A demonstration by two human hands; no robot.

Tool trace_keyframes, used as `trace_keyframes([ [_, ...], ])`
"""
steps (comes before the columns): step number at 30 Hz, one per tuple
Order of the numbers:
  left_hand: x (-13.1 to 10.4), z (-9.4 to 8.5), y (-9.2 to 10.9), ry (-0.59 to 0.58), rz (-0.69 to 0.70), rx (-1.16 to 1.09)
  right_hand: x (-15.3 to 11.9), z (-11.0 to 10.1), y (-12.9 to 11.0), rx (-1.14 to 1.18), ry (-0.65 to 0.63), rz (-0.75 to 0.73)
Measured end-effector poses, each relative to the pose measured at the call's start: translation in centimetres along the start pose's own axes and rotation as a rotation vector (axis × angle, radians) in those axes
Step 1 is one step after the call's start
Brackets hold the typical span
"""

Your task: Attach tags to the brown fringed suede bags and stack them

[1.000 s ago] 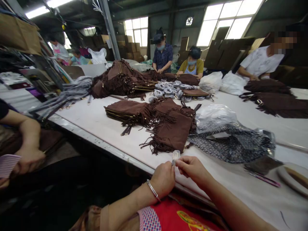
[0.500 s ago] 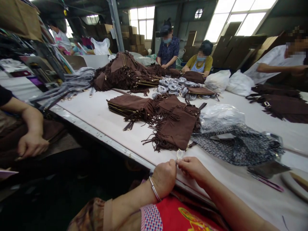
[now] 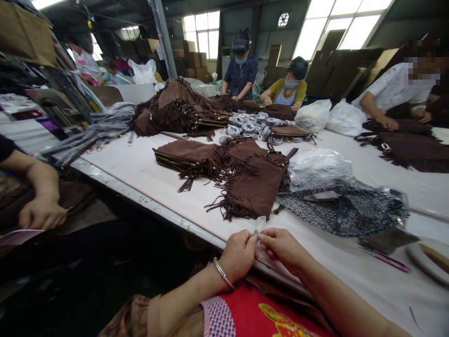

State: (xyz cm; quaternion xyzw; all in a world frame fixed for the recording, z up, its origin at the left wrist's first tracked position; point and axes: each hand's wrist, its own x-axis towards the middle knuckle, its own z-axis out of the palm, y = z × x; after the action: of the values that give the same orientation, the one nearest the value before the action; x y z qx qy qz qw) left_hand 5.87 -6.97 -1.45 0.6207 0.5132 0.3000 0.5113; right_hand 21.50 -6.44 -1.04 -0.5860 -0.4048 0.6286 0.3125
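My left hand (image 3: 240, 252), with a silver bangle at its wrist, is closed with thumb and fingers pinched at the table's near edge. Fingertip to fingertip with it, my right hand (image 3: 280, 245) pinches too. Between them a small piece of clear plastic (image 3: 260, 223), perhaps a little bag, sticks up from the fingertips; its lower part is hidden. Just beyond lies a brown fringed pouch (image 3: 257, 187) with a zip and a wrist strap. A stack of similar brown pouches (image 3: 187, 152) lies behind it to the left.
To the right lie a black-and-white woven fabric piece (image 3: 336, 208), clear plastic bags (image 3: 319, 164), pink-handled tweezers or snips (image 3: 387, 260) and a tape roll (image 3: 430, 262). Coiled grey straps (image 3: 245, 125) and a big pouch heap (image 3: 171, 110) stand farther back. A co-worker's hand (image 3: 42, 213) is at left.
My left hand has turned from a fist-like grip to a pinch with the thumb showing. The clear plastic has shifted slightly left, and the whole view has moved a little.
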Motion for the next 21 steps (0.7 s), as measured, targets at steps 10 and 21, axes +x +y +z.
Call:
trace_keyframes([
  [10,0.3,-0.9,0.8,-0.458,-0.573,-1.313,0.4,0.2,0.7,0.138,0.045,-0.295],
  [21,-0.9,-0.6,1.9,-0.717,-0.559,-1.69,0.9,2.9,0.4,0.703,-0.103,-0.153],
])
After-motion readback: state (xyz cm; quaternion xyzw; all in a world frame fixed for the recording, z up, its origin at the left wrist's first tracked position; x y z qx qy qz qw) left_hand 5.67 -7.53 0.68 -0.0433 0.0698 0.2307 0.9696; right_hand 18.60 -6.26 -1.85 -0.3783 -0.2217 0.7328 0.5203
